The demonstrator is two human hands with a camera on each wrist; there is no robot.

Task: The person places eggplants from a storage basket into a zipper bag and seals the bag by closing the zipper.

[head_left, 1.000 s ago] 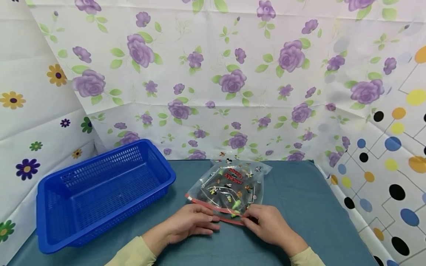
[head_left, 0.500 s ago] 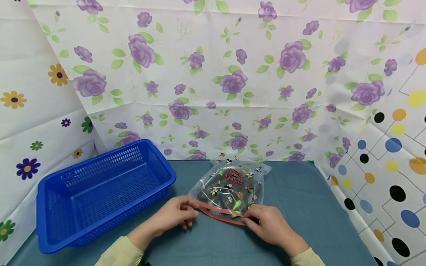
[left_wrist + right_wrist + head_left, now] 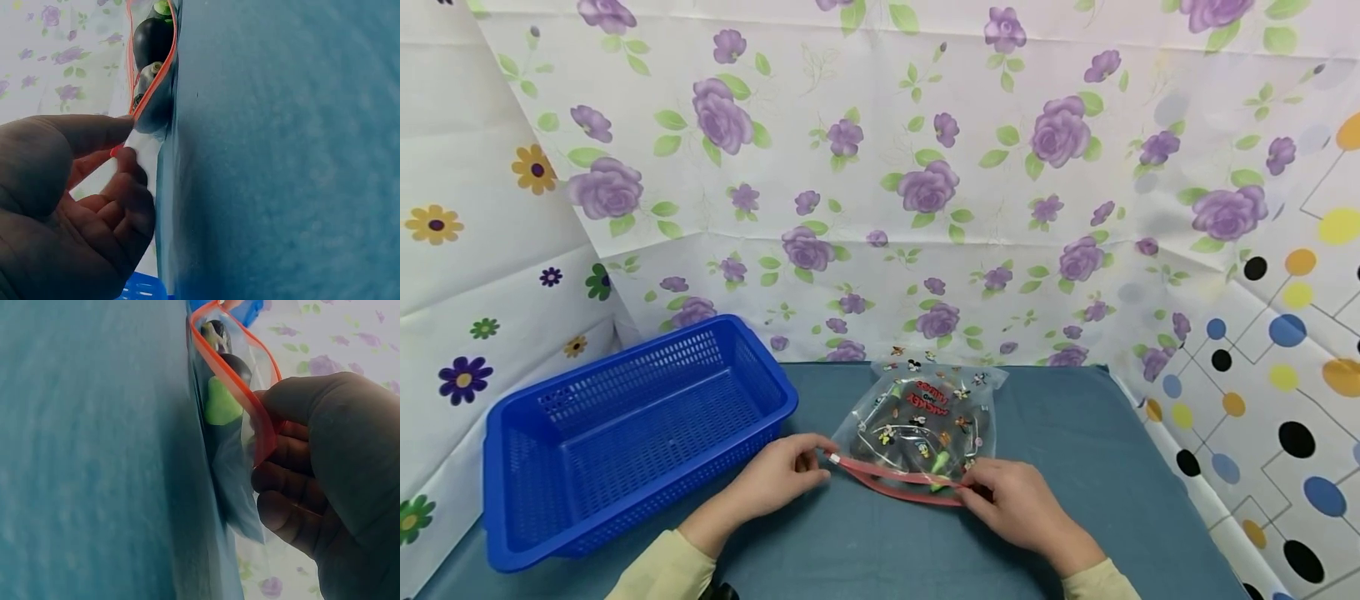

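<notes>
A clear zip bag (image 3: 895,417) with cartoon prints lies on the blue-green cloth, its mouth towards me. Red zip strips (image 3: 880,475) edge the mouth and bow apart between my hands. At the bag's left corner, my left hand (image 3: 775,477) pinches the strip end between thumb and index finger, right by a white slider (image 3: 834,458). My right hand (image 3: 1018,504) pinches the strips at the other end. Inside the bag, the left wrist view shows a glossy dark round thing (image 3: 153,40); a bright green piece (image 3: 222,403) appears in the right wrist view.
A blue perforated plastic basket (image 3: 647,442) stands on the left of the cloth-covered table (image 3: 865,550). Behind the table hangs a white sheet with purple flowers (image 3: 925,187). A dotted sheet (image 3: 1292,392) hangs at the right.
My left hand has moved left from the middle of the bag's mouth to its left corner and now pinches it. The strips have bowed apart more widely. My right hand keeps its grip, shifting slightly right.
</notes>
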